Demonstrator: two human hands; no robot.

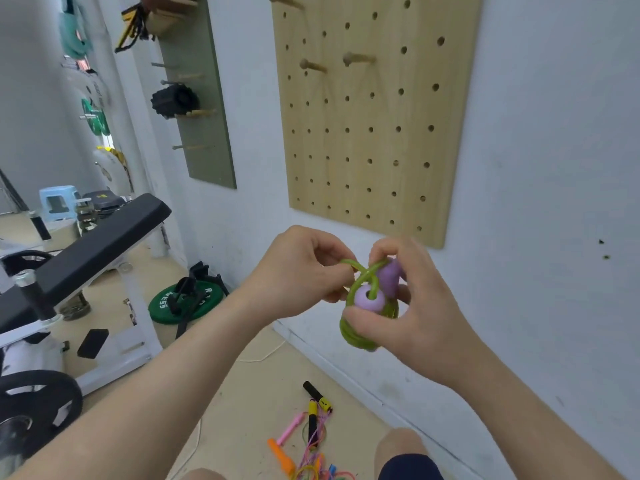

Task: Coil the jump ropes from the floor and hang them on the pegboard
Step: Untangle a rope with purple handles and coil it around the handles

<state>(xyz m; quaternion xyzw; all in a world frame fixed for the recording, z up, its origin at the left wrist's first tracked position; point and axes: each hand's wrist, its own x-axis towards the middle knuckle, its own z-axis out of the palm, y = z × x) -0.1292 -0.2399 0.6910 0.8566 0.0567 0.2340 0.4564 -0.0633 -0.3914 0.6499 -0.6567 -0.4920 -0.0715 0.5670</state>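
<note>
1. Head view: a white wall [536, 133] is shown on the right. A wooden pegboard [374, 150] is fixed to it, and short wooden pegs [358, 59] project from the board's upper part.
2. A weight bench [104, 244] with a black pad is seen at the left, standing on the pale floor [242, 393]. A green weight plate [166, 303] lies flat on the floor between the bench and the wall.
3. A loose heap of jump ropes [311, 431] is seen on the floor near the bottom edge, below the hands. Black, yellow, pink and orange handles are mixed among thin coloured cords.
4. The right hand [415, 306] is held in front of the wall, just below the pegboard's lower edge. Its fingers and thumb are curled round a coiled green jump rope [353, 336], so that the bundle is gripped from the right.
5. The left hand [298, 271] is raised beside it, and a loop of the green cord [349, 263] is pinched between its thumb and bent fingers.
6. Two purple handles [369, 299] are pressed together at the top of the bundle, with the green cord crossing over them.
</note>
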